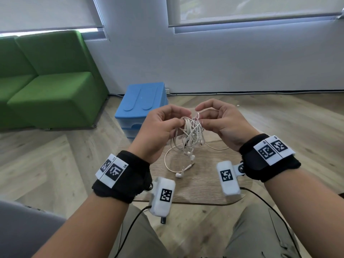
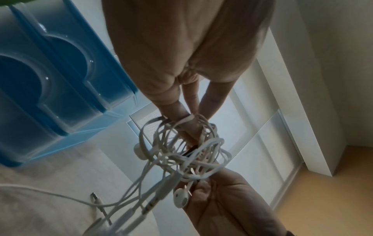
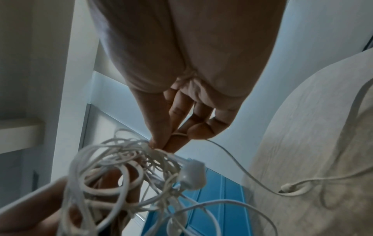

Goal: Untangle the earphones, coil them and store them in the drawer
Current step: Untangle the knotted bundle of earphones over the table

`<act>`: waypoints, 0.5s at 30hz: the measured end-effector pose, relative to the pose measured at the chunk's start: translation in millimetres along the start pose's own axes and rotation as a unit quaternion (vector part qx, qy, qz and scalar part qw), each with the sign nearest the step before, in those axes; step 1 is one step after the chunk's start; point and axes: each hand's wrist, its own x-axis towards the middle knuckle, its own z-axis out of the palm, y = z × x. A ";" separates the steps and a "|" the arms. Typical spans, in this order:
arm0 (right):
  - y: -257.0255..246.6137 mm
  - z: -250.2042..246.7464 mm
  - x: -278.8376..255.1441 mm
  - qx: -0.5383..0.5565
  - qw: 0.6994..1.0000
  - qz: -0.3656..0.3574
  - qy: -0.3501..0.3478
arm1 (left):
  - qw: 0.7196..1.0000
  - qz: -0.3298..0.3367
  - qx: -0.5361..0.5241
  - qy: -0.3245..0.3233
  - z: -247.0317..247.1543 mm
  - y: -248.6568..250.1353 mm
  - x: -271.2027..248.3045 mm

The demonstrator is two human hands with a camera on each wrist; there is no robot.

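Note:
A tangled bunch of white earphones (image 1: 191,133) hangs between both hands above a small wooden table (image 1: 204,185). My left hand (image 1: 163,125) grips the bunch, with cords looped over its fingers (image 2: 181,118). My right hand (image 1: 210,116) pinches a strand at the top of the tangle (image 3: 161,143). Loose cord, an earbud (image 1: 179,175) and a jack plug (image 1: 191,165) trail down onto the table. The blue plastic drawer unit (image 1: 143,108) stands on the floor behind the hands; its drawers look closed.
A green sofa (image 1: 46,81) stands at the left against the wall. White wall and windows with blinds lie beyond the drawer unit. My knees (image 1: 260,233) are just under the table's near edge. Wooden floor (image 1: 297,116) surrounds the table.

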 end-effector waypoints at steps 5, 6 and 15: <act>4.5 0.4 3.1 -0.018 1.000 0.025 0.006 | 1.000 -0.010 0.006 -0.001 0.5 0.8 0.6; 4.3 1.3 2.6 -0.056 0.998 0.016 0.021 | 1.000 -0.011 0.006 0.006 1.4 0.2 1.0; -17.5 26.6 -22.7 -0.328 0.923 -0.192 0.058 | 0.997 -0.025 -0.005 0.075 6.5 -3.9 8.5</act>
